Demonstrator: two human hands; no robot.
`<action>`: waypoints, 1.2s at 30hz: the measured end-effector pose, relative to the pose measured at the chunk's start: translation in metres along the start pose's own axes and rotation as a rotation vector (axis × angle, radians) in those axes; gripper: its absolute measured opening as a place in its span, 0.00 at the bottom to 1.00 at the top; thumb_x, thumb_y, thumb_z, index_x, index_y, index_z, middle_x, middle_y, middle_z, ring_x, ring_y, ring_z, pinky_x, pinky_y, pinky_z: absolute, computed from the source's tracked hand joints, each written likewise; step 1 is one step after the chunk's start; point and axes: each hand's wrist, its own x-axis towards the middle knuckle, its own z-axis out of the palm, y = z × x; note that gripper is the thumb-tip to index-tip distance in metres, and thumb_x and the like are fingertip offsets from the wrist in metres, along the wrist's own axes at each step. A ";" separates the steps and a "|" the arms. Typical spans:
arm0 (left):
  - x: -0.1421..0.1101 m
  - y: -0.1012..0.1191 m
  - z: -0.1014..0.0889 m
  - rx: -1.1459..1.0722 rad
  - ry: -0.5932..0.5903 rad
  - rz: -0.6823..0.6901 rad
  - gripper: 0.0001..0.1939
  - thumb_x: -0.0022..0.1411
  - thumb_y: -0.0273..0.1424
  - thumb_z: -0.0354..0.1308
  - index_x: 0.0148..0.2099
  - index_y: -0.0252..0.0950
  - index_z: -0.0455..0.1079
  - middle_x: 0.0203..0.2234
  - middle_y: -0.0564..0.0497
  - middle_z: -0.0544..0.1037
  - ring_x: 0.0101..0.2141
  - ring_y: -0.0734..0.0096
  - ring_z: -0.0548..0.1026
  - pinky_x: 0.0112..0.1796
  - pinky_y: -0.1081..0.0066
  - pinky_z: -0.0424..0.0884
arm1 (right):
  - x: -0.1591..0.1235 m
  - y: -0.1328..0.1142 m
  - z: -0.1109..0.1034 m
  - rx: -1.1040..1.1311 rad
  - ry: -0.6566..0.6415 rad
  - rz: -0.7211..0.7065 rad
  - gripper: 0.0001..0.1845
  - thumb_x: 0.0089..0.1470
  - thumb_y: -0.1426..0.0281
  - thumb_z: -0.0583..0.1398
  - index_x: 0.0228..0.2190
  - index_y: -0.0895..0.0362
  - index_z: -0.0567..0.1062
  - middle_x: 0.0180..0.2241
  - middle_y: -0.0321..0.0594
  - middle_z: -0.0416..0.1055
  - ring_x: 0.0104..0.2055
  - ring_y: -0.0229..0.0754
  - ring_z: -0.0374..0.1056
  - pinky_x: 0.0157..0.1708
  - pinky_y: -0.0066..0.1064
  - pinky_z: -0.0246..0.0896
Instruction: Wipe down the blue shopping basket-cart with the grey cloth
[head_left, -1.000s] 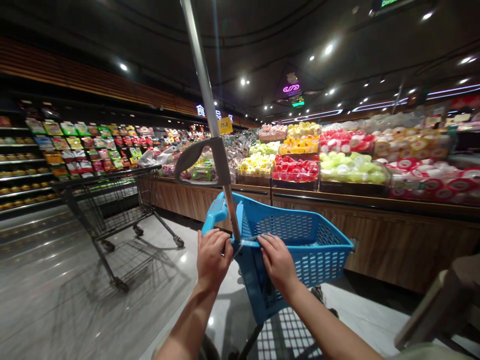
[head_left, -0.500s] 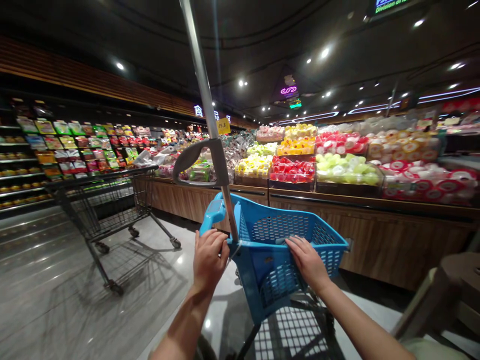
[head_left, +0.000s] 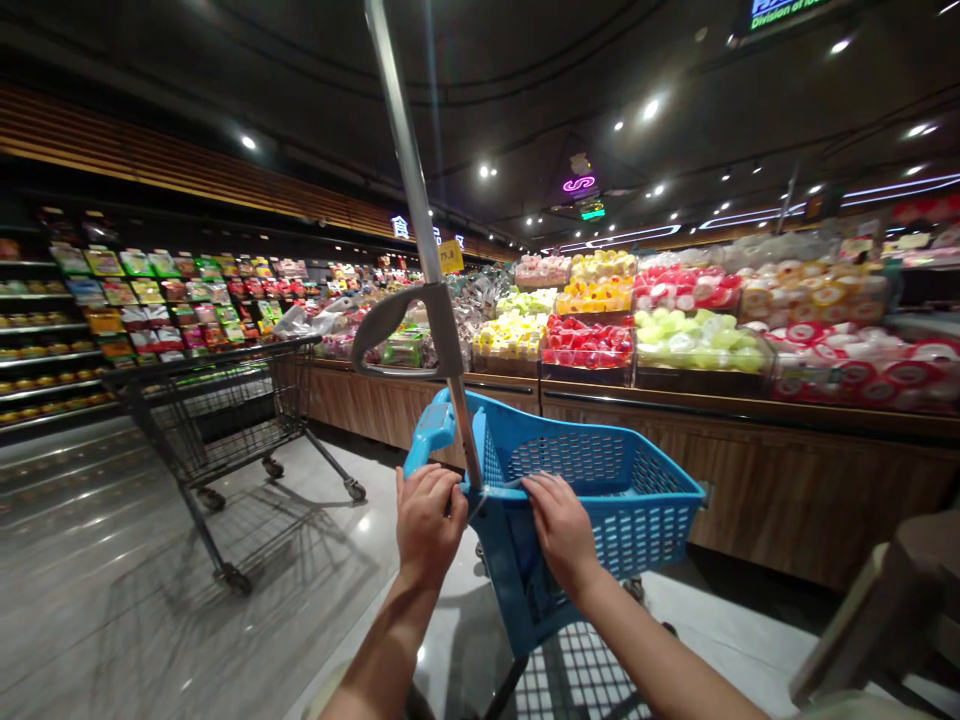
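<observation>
A blue plastic shopping cart (head_left: 645,520) with perforated basket walls stands in front of me, its upper basket empty. My left hand (head_left: 429,520) is closed around the near end of its blue handle (head_left: 431,430). My right hand (head_left: 559,525) is closed over the near rim of the basket, thumb hidden. Between the hands rises a metal pole (head_left: 409,150) with a grey loop grip (head_left: 401,330), its lower end at the basket rim. A thin grey strip or tie lies at the rim beside my right fingertips.
A black wire shopping cart (head_left: 225,410) stands to the left on the tiled floor. Ahead runs a wood-fronted counter (head_left: 750,480) with bins of colourful wrapped goods. Packaged goods hang on a wall rack (head_left: 157,290) at left. A brown stool-like object (head_left: 892,610) is at lower right.
My right hand slid right along the basket rim, then came back left close to the pole. My left hand stayed on the handle. The view shifted slightly.
</observation>
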 end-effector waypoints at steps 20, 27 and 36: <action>-0.002 -0.004 -0.001 0.007 -0.032 0.043 0.11 0.65 0.31 0.49 0.39 0.40 0.73 0.38 0.49 0.80 0.48 0.56 0.72 0.61 0.44 0.46 | -0.037 0.084 -0.041 -0.149 -0.076 -0.020 0.18 0.65 0.69 0.50 0.53 0.52 0.71 0.50 0.43 0.73 0.54 0.47 0.67 0.57 0.50 0.61; -0.002 0.005 0.003 0.024 0.008 0.018 0.10 0.65 0.31 0.50 0.38 0.41 0.73 0.37 0.50 0.79 0.46 0.57 0.72 0.61 0.44 0.45 | -0.016 0.028 -0.017 -0.065 -0.010 0.035 0.20 0.64 0.72 0.49 0.54 0.52 0.71 0.51 0.43 0.73 0.56 0.48 0.66 0.58 0.53 0.60; -0.002 0.000 0.000 0.022 -0.028 0.017 0.11 0.66 0.32 0.49 0.38 0.40 0.73 0.37 0.49 0.80 0.47 0.57 0.72 0.61 0.45 0.47 | 0.001 -0.016 0.005 0.033 -0.040 -0.047 0.25 0.63 0.75 0.49 0.59 0.52 0.65 0.56 0.44 0.68 0.62 0.48 0.59 0.61 0.52 0.57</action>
